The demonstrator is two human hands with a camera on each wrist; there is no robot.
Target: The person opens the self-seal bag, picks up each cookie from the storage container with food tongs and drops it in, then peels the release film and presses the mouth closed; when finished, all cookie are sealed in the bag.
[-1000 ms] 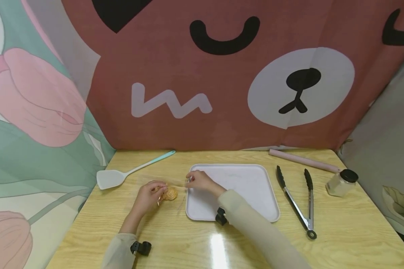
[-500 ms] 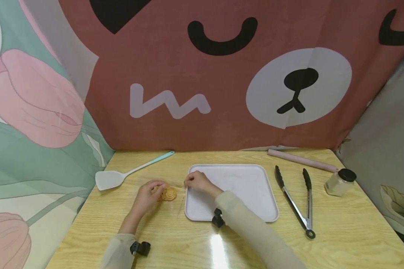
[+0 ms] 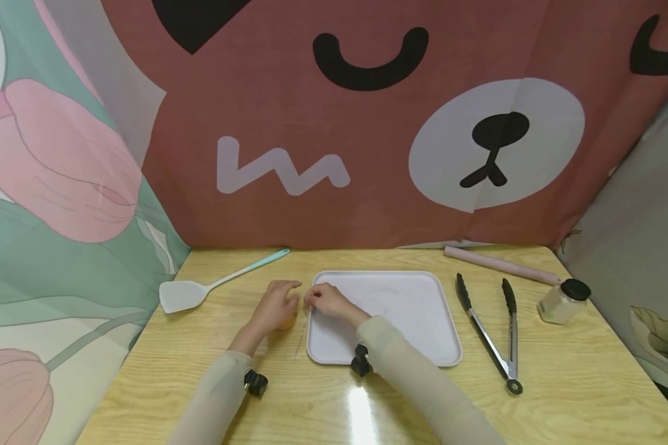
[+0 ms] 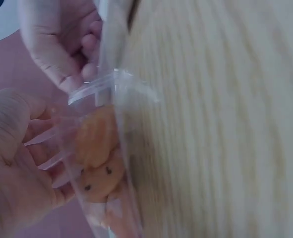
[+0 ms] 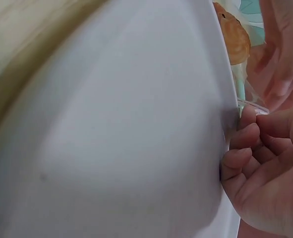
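Note:
A clear plastic bag [image 4: 82,196] of cookies lies on the wooden table beside the white tray's left edge. In the left wrist view, several golden-brown cookies [image 4: 97,139] show through its film, one with dark specks. My right hand [image 3: 331,300] pinches the bag's edge between thumb and forefinger, just over the rim of the tray [image 3: 395,321]. My left hand [image 3: 274,309] is close to the right one, its fingers extended and loosely bent alongside the bag's film. From the head view it hides most of the cookies.
A white spatula [image 3: 184,296] with a turquoise handle lies at the left. Right of the tray are black-tipped tongs [image 3: 492,346], a pink rolling pin [image 3: 501,264] and a black-lidded glass jar [image 3: 562,304]. A bear-patterned cloth [image 3: 367,204] hangs behind the table.
My left hand has left its spot at the cookies' left side and moved right, over them and towards the right hand. The right hand stays at the tray's left edge, pinching the bag.

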